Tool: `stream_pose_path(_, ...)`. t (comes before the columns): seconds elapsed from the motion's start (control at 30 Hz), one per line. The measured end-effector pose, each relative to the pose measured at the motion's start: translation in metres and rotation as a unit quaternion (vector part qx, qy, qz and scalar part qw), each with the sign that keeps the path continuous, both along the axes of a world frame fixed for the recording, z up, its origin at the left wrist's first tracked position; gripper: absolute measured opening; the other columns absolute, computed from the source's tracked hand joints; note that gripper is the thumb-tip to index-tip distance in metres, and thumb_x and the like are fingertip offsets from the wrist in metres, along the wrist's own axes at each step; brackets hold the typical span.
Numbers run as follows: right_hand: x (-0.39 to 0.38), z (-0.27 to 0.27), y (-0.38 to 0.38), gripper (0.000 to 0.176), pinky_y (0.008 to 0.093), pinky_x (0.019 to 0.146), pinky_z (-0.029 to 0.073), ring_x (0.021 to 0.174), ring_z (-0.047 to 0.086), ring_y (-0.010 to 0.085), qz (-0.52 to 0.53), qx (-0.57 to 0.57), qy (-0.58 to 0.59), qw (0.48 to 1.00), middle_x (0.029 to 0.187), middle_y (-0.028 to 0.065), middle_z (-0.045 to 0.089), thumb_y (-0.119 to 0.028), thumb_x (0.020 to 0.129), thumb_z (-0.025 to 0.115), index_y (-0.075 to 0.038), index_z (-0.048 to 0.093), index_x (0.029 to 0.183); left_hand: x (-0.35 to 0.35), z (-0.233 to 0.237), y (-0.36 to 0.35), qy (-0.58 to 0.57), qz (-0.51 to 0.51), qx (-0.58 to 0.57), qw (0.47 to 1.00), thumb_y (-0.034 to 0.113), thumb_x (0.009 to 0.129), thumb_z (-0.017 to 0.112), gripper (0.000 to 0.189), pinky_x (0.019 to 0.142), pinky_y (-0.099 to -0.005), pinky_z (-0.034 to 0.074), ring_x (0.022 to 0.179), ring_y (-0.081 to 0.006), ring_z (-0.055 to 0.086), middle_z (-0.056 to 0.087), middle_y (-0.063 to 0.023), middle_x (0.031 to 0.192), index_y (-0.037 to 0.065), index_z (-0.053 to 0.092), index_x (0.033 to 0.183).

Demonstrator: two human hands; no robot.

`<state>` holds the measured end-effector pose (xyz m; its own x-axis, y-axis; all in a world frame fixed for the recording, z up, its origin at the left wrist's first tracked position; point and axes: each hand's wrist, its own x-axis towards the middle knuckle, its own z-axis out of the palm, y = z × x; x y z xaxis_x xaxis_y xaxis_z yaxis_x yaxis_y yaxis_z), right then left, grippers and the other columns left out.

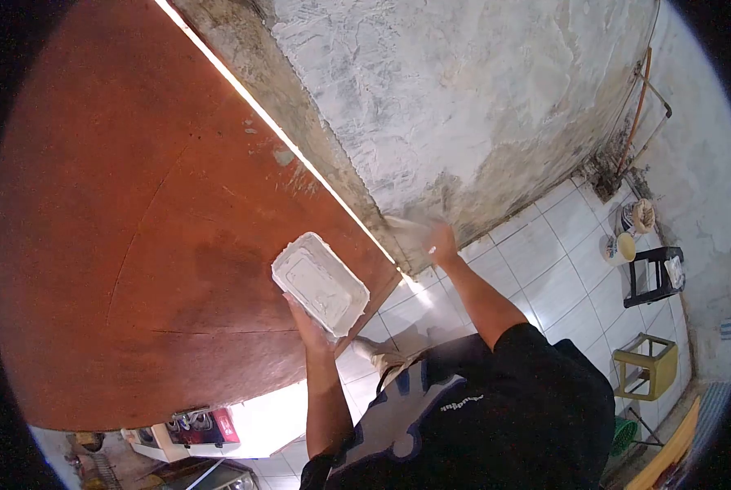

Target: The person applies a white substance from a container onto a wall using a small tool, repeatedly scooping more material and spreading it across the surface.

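My left hand holds a white rectangular plastic tub from below and the side, fingers closed at its near edge. White putty coats the inside of this tub. In my right hand is a pale flat putty knife, smeared by motion. Its blade is low by the wall's edge, close to the floor. The grey wall carries uneven whitish plaster, with a bare brownish strip along its left side.
A red-brown door fills the left, light showing along its edge. White tiles cover the floor. To the right stand a black stool, a yellow stool, a cream bucket and another container. An orange pipe rises at the far corner.
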<state>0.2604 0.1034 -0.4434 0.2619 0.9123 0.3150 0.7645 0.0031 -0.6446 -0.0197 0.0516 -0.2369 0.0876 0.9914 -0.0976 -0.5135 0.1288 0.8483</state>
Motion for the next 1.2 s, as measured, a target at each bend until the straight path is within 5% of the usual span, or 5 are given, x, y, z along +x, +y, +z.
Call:
stream_pose_path(0.33, 0.007, 0.027, 0.031, 0.036, 0.0439, 0.080, 0.046, 0.089, 0.058, 0.0352, -0.052, -0.061, -0.073, 0.994, 0.091, 0.0206, 0.061, -0.032, 0.081, 0.060, 0.003, 0.064, 0.085, -0.006, -0.002, 0.008, 0.034, 0.003, 0.021, 0.999, 0.056, 0.093, 0.026, 0.065, 0.103, -0.0407, 0.033, 0.127, -0.0257, 0.035, 0.031, -0.0082, 0.142, 0.014, 0.022, 0.142)
stream_pose_path(0.4, 0.004, 0.017, 0.029, 0.024, 0.0364, 0.079, 0.048, 0.086, 0.059, 0.0296, -0.095, -0.013, -0.099, 0.990, 0.082, 0.0149, 0.062, -0.011, 0.053, 0.069, -0.004, 0.064, 0.075, -0.001, 0.002, 0.008, 0.026, -0.001, 0.033, 0.999, 0.056, 0.093, 0.026, 0.064, 0.102, -0.0399, 0.034, 0.125, -0.0256, 0.037, 0.032, -0.0082, 0.141, 0.014, 0.022, 0.141)
stream_pose_path(0.7, 0.020, -0.011, -0.023, 0.025, 0.0388, 0.078, 0.048, 0.088, 0.059, 0.0333, -0.222, -0.035, -0.036, 0.974, 0.084, 0.0177, 0.065, -0.020, 0.085, 0.050, -0.001, 0.066, 0.081, 0.004, -0.002, 0.005, 0.000, -0.016, -0.010, 1.000, 0.056, 0.092, 0.032, 0.067, 0.101, -0.0390, 0.036, 0.124, -0.0255, 0.038, 0.034, -0.0086, 0.139, 0.011, 0.024, 0.140)
stream_pose_path(0.9, 0.014, -0.024, -0.029, 0.031, 0.0412, 0.072, 0.048, 0.081, 0.060, 0.0351, -0.015, 0.047, -0.160, 0.986, 0.087, 0.0185, 0.063, -0.029, 0.081, 0.061, 0.001, 0.064, 0.087, 0.008, -0.003, 0.004, -0.006, -0.014, -0.029, 0.999, 0.057, 0.091, 0.033, 0.069, 0.103, -0.0390, 0.032, 0.127, -0.0267, 0.034, 0.030, -0.0084, 0.142, 0.012, 0.021, 0.142)
stream_pose_path(1.2, -0.012, -0.006, 0.003, 0.032, 0.0425, 0.072, 0.048, 0.083, 0.059, 0.0353, -0.063, 0.154, -0.060, 0.984, 0.082, 0.0192, 0.062, -0.031, 0.078, 0.064, 0.001, 0.062, 0.078, -0.001, 0.000, -0.003, -0.003, -0.002, -0.025, 1.000, 0.055, 0.092, 0.032, 0.066, 0.102, -0.0383, 0.034, 0.125, -0.0259, 0.036, 0.032, -0.0086, 0.140, 0.011, 0.024, 0.141)
